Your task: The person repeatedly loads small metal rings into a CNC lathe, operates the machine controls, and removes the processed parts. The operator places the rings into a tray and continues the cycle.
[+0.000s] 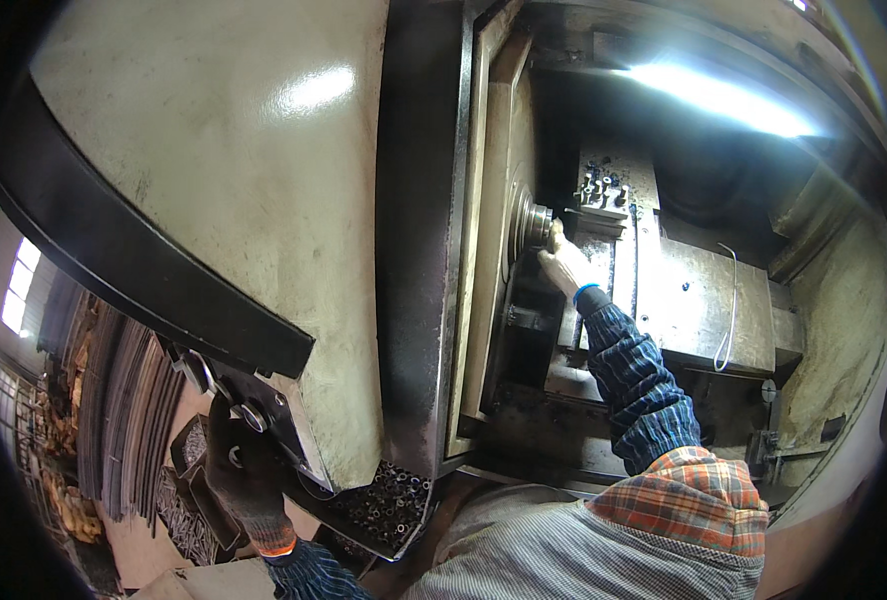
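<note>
My right hand (pixel 567 265), in a pale glove with a blue cuff, reaches into the lathe. Its fingers are closed at the front of the round metal chuck (pixel 537 226); whatever they pinch there is hidden. To the right of the chuck stands the tool holder (pixel 604 205) with several bolts. At the lower left, my left hand (pixel 244 475) wears a dark glove with an orange cuff. It is raised against the control panel (pixel 289 425), beside its round metal buttons (pixel 254 416). Dark shadow hides how its fingers are bent.
A tray of small metal rings (pixel 389 505) sits below the machine's cover (pixel 264 200). Long bars (pixel 129 420) and a bin of metal pieces (pixel 189 515) are at the lower left. A thin pale hose (pixel 732 310) arches over the lathe's slide (pixel 684 290).
</note>
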`<state>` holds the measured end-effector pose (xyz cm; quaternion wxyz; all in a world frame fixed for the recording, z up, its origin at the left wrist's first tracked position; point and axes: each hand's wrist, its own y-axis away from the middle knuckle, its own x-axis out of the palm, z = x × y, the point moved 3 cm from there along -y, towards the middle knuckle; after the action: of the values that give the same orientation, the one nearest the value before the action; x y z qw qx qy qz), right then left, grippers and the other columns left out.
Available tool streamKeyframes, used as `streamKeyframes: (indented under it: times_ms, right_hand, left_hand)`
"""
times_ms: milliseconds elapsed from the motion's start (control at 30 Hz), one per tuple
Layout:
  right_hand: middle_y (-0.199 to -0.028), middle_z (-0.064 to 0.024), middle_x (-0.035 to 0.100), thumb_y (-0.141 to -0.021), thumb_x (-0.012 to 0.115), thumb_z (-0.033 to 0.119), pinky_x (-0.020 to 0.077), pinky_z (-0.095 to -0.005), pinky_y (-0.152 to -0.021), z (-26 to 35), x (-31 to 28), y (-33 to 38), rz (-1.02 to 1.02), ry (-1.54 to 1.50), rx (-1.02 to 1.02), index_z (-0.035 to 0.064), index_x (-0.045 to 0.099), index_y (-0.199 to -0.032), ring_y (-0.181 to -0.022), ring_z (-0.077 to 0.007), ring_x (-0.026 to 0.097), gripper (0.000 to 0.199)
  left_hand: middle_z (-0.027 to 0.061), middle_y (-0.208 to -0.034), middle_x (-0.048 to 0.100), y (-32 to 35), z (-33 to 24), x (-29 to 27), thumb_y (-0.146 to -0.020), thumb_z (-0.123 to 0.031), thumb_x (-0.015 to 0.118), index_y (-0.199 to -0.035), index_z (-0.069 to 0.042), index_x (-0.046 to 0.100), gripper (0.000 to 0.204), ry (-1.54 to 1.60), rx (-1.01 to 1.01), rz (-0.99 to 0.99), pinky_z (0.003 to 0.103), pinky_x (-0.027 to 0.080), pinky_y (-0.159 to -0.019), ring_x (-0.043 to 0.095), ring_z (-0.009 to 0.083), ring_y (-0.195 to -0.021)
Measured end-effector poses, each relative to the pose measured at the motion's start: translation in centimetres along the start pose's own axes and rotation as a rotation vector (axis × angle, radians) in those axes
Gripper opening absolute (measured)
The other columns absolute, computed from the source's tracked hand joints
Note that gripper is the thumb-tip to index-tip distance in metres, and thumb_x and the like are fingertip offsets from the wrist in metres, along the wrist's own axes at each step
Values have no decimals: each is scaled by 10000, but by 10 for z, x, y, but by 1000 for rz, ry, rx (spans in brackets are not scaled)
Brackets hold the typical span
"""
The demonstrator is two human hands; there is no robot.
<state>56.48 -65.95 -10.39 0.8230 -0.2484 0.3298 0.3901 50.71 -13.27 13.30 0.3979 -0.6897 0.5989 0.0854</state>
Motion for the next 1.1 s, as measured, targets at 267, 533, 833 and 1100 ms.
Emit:
streamKeyframes:
  times_ms: [267, 533, 833, 1100]
  right_hand:
    - [-903, -314, 659, -867, 545, 214, 522, -495, -741, 12, -6, 1, -33, -37, -23, -105, 280, -1406, -850, -450, 659, 680]
    - [-968, -215, 686, -868, 654, 297, 537, -387, -700, 19, -20, 4, 135, -276, 56, 29, 443, -1345, -816, -300, 686, 586]
    - [-895, -64, 623, -895, 612, 147, 481, -248, -531, -12, -7, -16, 150, -768, 189, 66, 402, -1439, -636, -138, 592, 588]
    - [-1213, -174, 624, -967, 629, 226, 538, -197, -716, 49, -80, 77, 130, -1309, 44, -66, 558, -1272, -833, -94, 627, 428]
  left_hand:
    - [74, -1088, 695, 8, -13, 10, -918, -20, 558, -1357, -10, 546, 440, 203, 95, -48, 271, 526, -821, 654, 150, -932]
    - [149, -1003, 706, 21, -44, 6, -849, -14, 639, -1304, -38, 598, 457, -188, 312, -31, 307, 560, -692, 714, 204, -796]
    - [107, -956, 707, 25, -50, -11, -838, -62, 692, -1287, -90, 623, 454, -178, 171, 107, 269, 542, -754, 718, 193, -860]
    - [47, -927, 659, 113, 11, -78, -902, -50, 668, -1207, 10, 640, 312, 352, -336, -211, 241, 505, -648, 608, 99, -733]
